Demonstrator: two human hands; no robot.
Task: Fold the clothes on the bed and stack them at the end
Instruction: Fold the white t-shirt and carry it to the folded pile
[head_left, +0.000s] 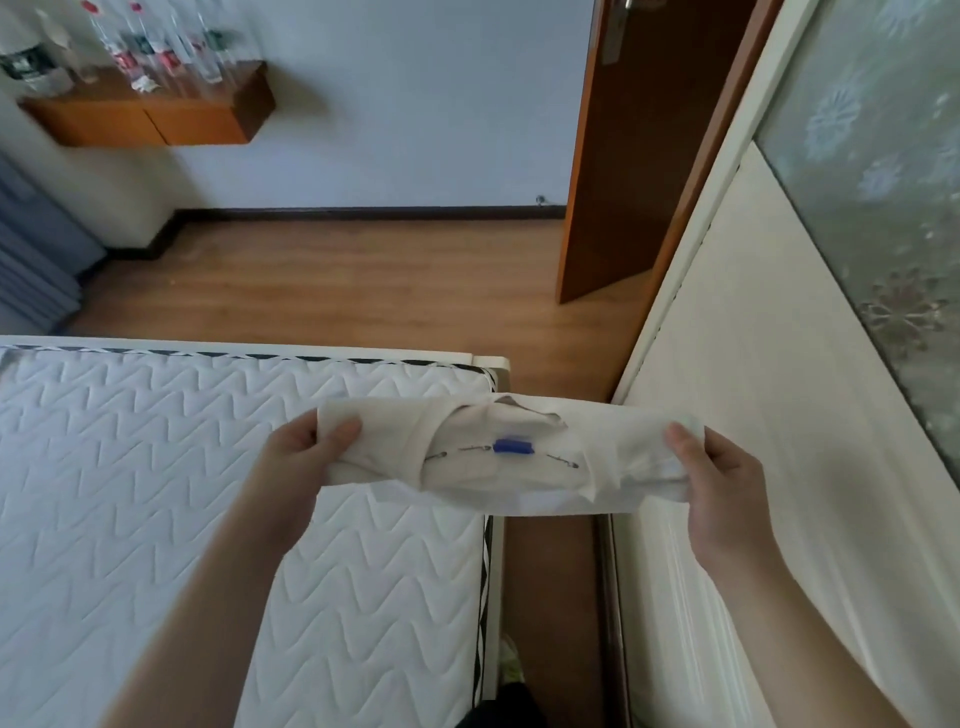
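The bed is taking up the lower left of the view, its white zigzag-quilted mattress lying bare up to a black-and-white edging at the foot and the right side. To the right of the bed, a cream wardrobe panel is standing close by, with a narrow strip of wooden floor showing between them and spreading out beyond the foot of the bed. Past the foot corner of the bed, a brown door is standing open. High on the wall beyond the bed, a wooden shelf is carrying several bottles.

The folded cream garment is being held in the air over the right foot corner of the bed, stretched level between both hands and reaching out over the floor gap. A small blue tag is showing at its middle.

The left hand is gripping the garment's left end, thumb on top and fingers curled beneath. The right hand is gripping the right end in the same manner.
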